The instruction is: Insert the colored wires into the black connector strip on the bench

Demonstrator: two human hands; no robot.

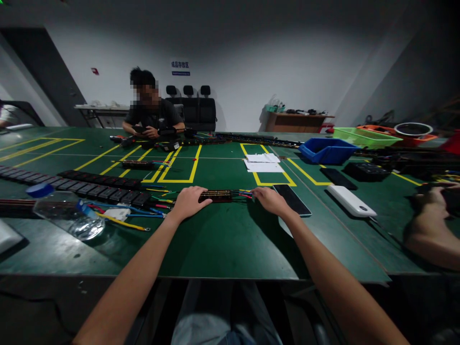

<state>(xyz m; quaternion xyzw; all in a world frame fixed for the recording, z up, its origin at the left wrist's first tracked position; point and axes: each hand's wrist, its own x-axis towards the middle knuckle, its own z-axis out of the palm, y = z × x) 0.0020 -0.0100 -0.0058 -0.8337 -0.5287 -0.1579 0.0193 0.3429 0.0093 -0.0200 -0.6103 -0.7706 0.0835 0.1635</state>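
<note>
A dark strip with copper bars point(216, 195) lies on the green table point(223, 239) in front of me, coloured wires point(245, 193) sticking out of its right end. My left hand point(189, 201) rests on the strip's left end, fingers curled over it. At the right end my right hand point(270, 200) has its fingers closed around the coloured wires. Both forearms reach in from the near edge.
A clear plastic bottle point(68, 215), loose wires point(125, 221) and rows of black modules point(93, 186) lie at the left. A dark phone point(292, 199), a white power bank point(351, 201), papers point(263, 163) and a blue bin point(326, 150) sit right. One person sits opposite; another's arm point(431, 225) rests far right.
</note>
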